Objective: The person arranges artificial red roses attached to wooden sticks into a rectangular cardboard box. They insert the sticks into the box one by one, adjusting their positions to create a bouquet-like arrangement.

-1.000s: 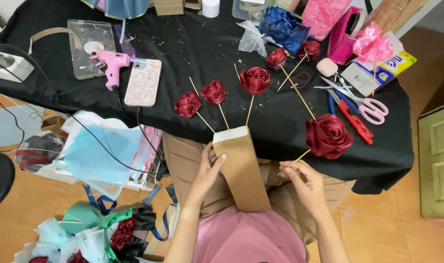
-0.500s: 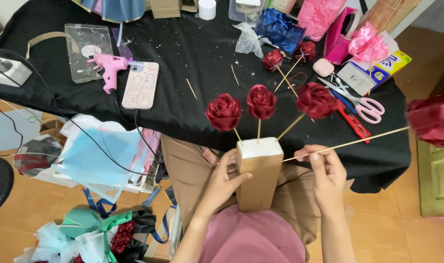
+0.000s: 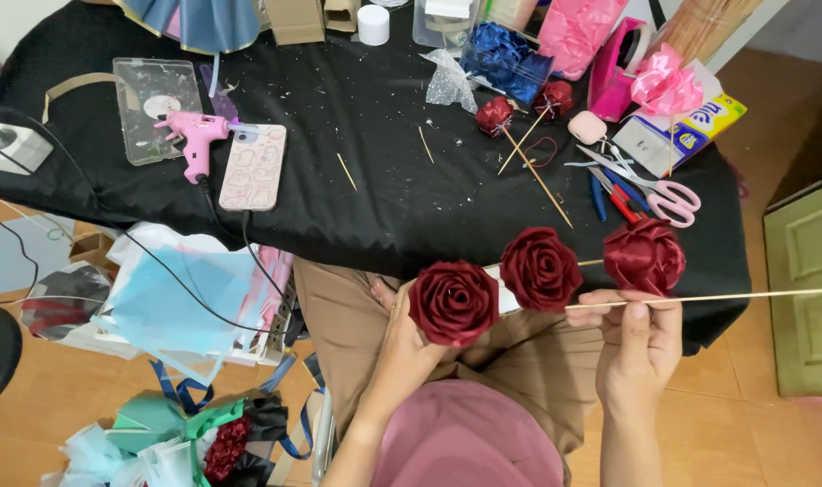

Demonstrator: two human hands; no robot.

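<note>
Over the black table (image 3: 357,207), roses (image 3: 453,302) now hide the block; right hand (image 3: 641,347) fingers still pinch the skewer (image 3: 744,296).

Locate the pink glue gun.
In the head view, the pink glue gun lies on the black table's left side, between a clear plastic tray and a phone.

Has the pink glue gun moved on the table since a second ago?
No. The pink glue gun lies on the black table between the clear tray and the phone, as before.
</note>
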